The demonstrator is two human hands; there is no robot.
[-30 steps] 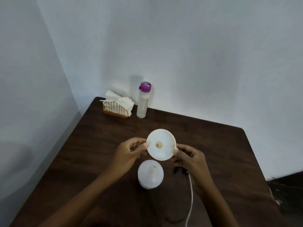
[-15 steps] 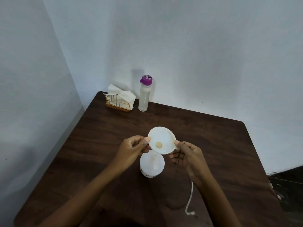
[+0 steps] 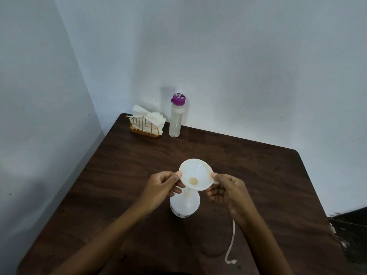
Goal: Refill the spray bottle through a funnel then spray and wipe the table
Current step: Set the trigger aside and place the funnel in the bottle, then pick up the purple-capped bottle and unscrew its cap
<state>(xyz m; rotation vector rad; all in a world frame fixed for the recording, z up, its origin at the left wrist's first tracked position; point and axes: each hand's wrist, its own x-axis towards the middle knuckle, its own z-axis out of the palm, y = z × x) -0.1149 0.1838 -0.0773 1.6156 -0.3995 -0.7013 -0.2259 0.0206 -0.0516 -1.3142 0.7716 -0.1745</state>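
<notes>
At the far left corner of the table (image 3: 258, 175), napkins (image 3: 148, 118) are standing in a wire holder (image 3: 145, 129), and just beside them to the right a capped bottle (image 3: 176, 118) of clear liquid is waiting upright against the wall. Nearer the person, the left hand (image 3: 160, 188) is pinching the left rim of the funnel (image 3: 195, 174) between thumb and forefinger, with the remaining fingers curling loosely beneath. The funnel is sitting directly over the neck of the spray bottle (image 3: 184, 205), which is standing upright on the table at centre; the bowl is hiding the neck, so the stem is probably entering the opening, but seating cannot be confirmed. The right hand (image 3: 228, 192) is pinching the opposite rim at its small tab, the other fingers curling under the bowl. Farther right, a thin white tube (image 3: 231, 241) is lying loose on the table, apparently the dip tube of the removed spray head, which is itself hidden. For this step, the operator should be holding the funnel level, lowering the stem straight down until the bowl is resting squarely, and testing with a light wobble before releasing. One hand should be staying on the rim during the pour, because the narrow, light spray bottle is likely to tip.
</notes>
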